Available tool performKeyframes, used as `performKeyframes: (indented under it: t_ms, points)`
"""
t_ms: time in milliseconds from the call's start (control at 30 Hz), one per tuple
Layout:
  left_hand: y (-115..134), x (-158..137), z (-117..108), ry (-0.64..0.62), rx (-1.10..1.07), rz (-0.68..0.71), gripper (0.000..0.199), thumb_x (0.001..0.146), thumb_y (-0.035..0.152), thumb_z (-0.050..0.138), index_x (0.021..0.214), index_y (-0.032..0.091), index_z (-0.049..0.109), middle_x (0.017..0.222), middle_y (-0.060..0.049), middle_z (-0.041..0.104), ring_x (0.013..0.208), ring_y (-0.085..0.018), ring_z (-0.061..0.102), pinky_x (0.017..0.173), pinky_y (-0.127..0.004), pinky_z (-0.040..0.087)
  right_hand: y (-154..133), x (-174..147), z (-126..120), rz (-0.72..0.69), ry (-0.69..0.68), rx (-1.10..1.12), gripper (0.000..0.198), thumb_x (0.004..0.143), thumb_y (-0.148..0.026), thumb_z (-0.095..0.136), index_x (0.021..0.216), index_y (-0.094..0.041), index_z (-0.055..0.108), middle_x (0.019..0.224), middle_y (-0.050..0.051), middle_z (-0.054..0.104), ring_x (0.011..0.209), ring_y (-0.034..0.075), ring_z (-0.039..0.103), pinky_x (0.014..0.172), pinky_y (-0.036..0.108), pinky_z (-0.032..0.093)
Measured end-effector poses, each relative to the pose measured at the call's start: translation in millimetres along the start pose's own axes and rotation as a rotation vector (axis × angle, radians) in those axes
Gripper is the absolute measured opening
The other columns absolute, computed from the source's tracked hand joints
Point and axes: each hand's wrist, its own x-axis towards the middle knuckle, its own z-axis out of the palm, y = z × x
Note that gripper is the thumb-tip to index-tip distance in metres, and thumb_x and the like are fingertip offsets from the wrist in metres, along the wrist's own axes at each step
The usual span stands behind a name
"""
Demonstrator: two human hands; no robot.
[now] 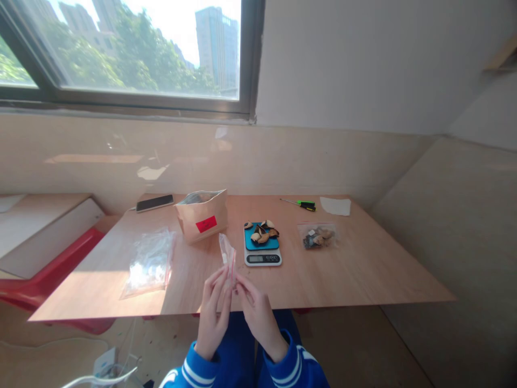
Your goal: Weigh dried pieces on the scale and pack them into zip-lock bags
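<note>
Both hands meet at the near edge of the table around a small clear zip bag (pixel 228 252) with a reddish seal line. My left hand (pixel 215 307) pinches its left side, and my right hand (pixel 254 307) grips it from the right. The bag stands upright between the fingers and looks flat. Just beyond it is a kitchen scale (pixel 263 260) with a blue platform. Several brown and pale dried pieces (pixel 264 234), like shell or dried mushroom, lie on the scale. A kraft paper pouch (pixel 205 218) with a red label stands open at the top, behind my left hand.
A stack of clear zip bags (pixel 150 263) lies at the left. A filled zip bag (pixel 318 236) rests right of the scale. Screwdrivers (pixel 304 205), a white paper scrap (pixel 336 206) and a phone (pixel 154 203) lie along the back. A red stool (pixel 48 291) is beside the table.
</note>
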Motion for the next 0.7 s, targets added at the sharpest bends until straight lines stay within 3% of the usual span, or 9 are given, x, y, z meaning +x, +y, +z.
performKeyframes:
  t_ms: [100,367,533,700]
  points:
    - [-5,-2,2,-0.011,0.013,0.043,0.051,0.093,0.019,0.043,0.14,0.038,0.041,0.135,-0.007,0.049,0.126,-0.023,0.049,0.103,-0.041,0.047,6,-5,5,0.033,0.043,0.108,0.033,0.091,-0.036,0.052,0.121,-0.021,0.056,0.121,0.01,0.064,0.11,0.021,0.063,0.096,0.035,0.051]
    - [-11,-10,9,-0.082,0.074,0.085,0.056,0.093,0.012,0.038,0.144,0.035,0.034,0.134,-0.009,0.046,0.125,-0.021,0.048,0.101,-0.04,0.046,9,-3,9,0.1,0.119,0.22,0.028,0.088,-0.042,0.057,0.104,-0.019,0.058,0.106,0.009,0.069,0.102,0.022,0.066,0.09,0.034,0.053]
    - [-12,-8,8,-0.062,0.23,0.122,0.06,0.09,0.016,0.049,0.145,0.034,0.033,0.139,-0.011,0.046,0.127,-0.026,0.046,0.1,-0.043,0.044,13,0,2,0.136,0.175,0.193,0.027,0.083,-0.044,0.063,0.089,-0.017,0.064,0.089,0.007,0.072,0.089,0.022,0.069,0.082,0.033,0.055]
    - [-14,-1,1,-0.17,0.181,0.186,0.063,0.089,0.019,0.052,0.147,0.031,0.029,0.131,-0.01,0.059,0.113,-0.023,0.058,0.093,-0.039,0.047,14,4,-5,0.162,0.204,0.235,0.028,0.073,-0.043,0.073,0.078,-0.017,0.063,0.077,0.005,0.072,0.077,0.021,0.069,0.073,0.032,0.056]
